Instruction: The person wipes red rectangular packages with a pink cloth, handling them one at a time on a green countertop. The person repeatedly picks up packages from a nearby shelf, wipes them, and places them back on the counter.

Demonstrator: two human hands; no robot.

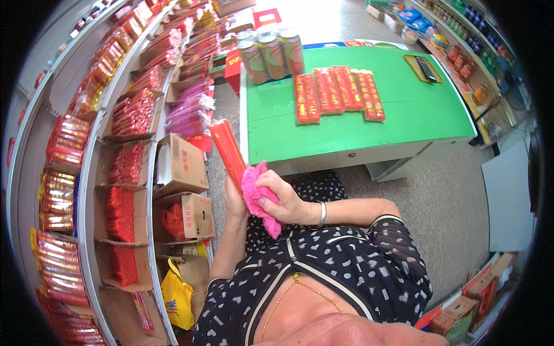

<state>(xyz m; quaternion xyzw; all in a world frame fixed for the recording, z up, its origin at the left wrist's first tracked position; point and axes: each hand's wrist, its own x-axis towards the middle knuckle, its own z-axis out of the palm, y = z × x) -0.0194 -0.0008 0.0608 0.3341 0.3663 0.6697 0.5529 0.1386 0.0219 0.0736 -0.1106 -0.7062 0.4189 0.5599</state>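
Observation:
A long pack of red candles or sticks in clear wrap (228, 151) is held upright and slightly tilted in my left hand (235, 200), which grips its lower end. In my right hand (283, 194) is a bunched pink fluffy cloth (255, 190), pressed against the lower part of that pack. My right wrist wears a silvery bangle. Beyond my hands stands a green-topped desk (277, 140). Several red packs with gold characters (331, 91) lie side by side on it. A shrink-wrapped group of drink cans (270, 56) stands at its far left corner.
A yellowish tray (409, 65) with a dark remote-like object (426, 69) lies at the desk's right. Shelves of red packs in cardboard boxes (125, 186) run along the left. A yellow bag (177, 298) sits low there. Shelves of bottles (458, 26) line the right.

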